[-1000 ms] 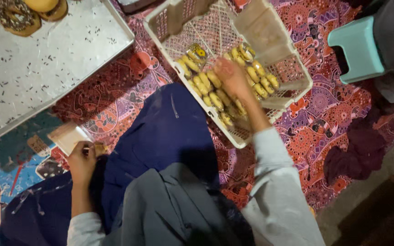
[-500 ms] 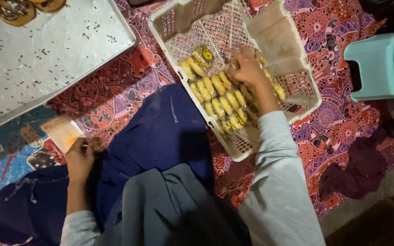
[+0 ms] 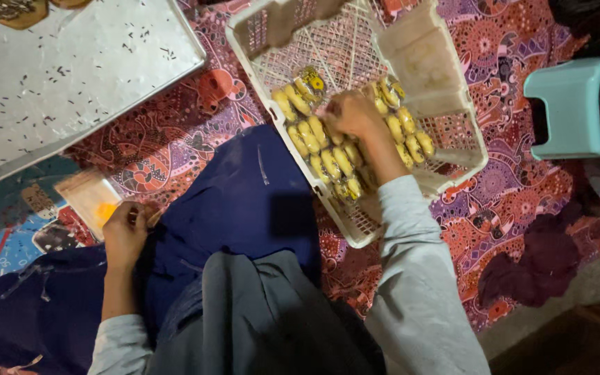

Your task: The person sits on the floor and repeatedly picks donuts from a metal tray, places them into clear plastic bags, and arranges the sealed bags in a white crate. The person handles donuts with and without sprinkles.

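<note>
1. While our right hand (image 3: 350,114) presses closed over the wrapped yellow pastries (image 3: 328,149) in the white basket (image 3: 362,226) at one o'clock, we risk crushing or toppling the packed rows.
2. Our left hand (image 3: 125,232) at eight o'clock pinches a clear bag (image 3: 90,198); loosely held, it could slip onto the patterned cloth (image 3: 175,149).
3. Against half a second earlier, our right hand sits further left among the pastries.

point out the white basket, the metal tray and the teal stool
white basket (image 3: 248,52): head view, on its bare left rim
metal tray (image 3: 71,83): head view, on its bare flat middle
teal stool (image 3: 571,104): head view, on its seat top
</note>
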